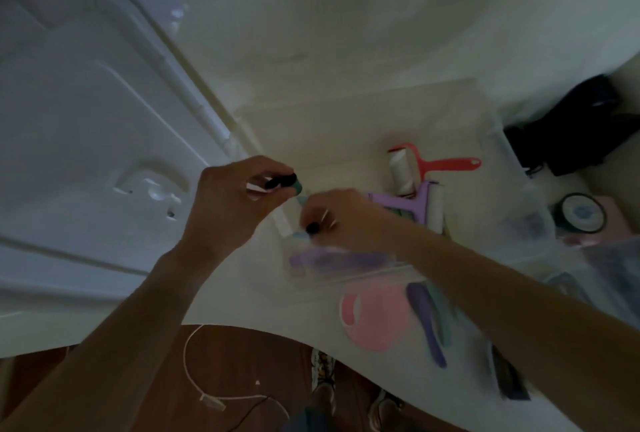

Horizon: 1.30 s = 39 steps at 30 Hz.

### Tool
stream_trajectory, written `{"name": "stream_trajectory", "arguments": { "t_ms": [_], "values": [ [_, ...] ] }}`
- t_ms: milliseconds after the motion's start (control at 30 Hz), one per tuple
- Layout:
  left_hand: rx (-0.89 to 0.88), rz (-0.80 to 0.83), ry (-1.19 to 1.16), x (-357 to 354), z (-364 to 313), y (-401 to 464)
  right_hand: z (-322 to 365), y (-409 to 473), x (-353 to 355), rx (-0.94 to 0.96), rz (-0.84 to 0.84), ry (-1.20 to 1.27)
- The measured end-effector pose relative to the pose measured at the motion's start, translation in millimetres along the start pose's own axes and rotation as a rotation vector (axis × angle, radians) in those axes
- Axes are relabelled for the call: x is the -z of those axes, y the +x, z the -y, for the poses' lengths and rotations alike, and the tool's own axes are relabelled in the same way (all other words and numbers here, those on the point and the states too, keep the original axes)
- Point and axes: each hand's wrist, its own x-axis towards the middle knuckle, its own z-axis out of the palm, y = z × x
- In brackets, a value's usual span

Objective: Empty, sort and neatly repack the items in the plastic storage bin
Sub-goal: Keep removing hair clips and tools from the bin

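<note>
Both hands are meeting over the white table [242, 293], right at the near left corner of the clear plastic bin [498, 140]. The left hand [228, 199] is curling its fingers around a small dark, teal-edged piece [287, 182] — a cap or little roll, too blurred to name — and is holding it up and just left of the right hand [332, 217]. The right hand is closing down on something pale between its fingers; what exactly it is pinching cannot be told through the blur. The two grips are sitting nearly touching, the left one slightly higher and farther from the camera.

Just beyond the right hand, two lint rollers are lying in the bin — the red-handled roller [433, 165] with its long axis running left to right, the purple roller [415, 203] beside it. So the right hand is the nearer one for the bin.
</note>
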Motion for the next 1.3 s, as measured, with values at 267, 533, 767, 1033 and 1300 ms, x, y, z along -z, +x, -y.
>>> {"name": "stream_trajectory", "arguments": {
  "t_ms": [267,533,767,1033,1300],
  "values": [
    [-0.082,0.147,-0.192,-75.4,-90.6,19.2,-20.4,-121.2,71.0,-0.173,-0.633,1.201],
    [-0.015,0.300,-0.370,-169.5,-169.5,-13.1,-37.0,-213.9,46.4,-0.276,-1.116,1.471],
    [0.128,0.336,-0.494,-225.1,-199.7,-37.4,-53.9,-255.2,52.8,-0.288,-1.313,1.357],
    [0.503,0.350,-0.789,-267.7,-243.1,-70.0,-75.6,-276.2,45.5,-0.393,-1.429,0.949],
    [0.634,0.432,-0.931,-297.1,-272.0,-76.8,-103.5,-305.0,61.0,-0.521,-1.528,0.730]
  ]
}}
